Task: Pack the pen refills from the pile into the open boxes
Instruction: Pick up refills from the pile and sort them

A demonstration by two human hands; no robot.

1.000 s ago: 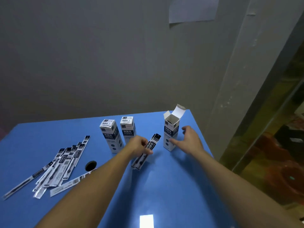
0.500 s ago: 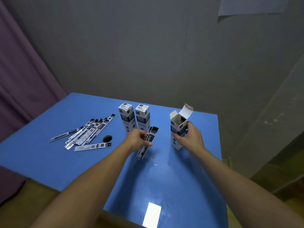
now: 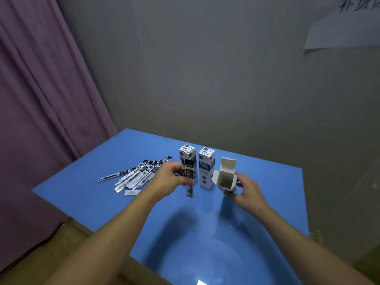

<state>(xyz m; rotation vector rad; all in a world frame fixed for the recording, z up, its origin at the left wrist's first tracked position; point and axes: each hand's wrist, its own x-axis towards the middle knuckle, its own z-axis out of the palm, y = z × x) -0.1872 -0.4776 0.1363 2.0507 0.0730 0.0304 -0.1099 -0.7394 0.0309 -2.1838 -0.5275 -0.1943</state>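
right hand (image 3: 245, 189) has tilted open box (image 3: 225, 178) mouth-forward at frame centre; left hand (image 3: 171, 178) still clasps refills (image 3: 188, 177), ready for insertion.

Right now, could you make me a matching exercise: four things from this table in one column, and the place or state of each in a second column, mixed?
Things:
1. open box
2. refills in hand
3. pile
4. shut boxes

States:
a. lying loose on the table, left of the boxes
b. standing upright, flaps closed
c. tilted, held by the right hand
d. gripped upright by the left hand

Pairs: 1-c, 2-d, 3-a, 4-b
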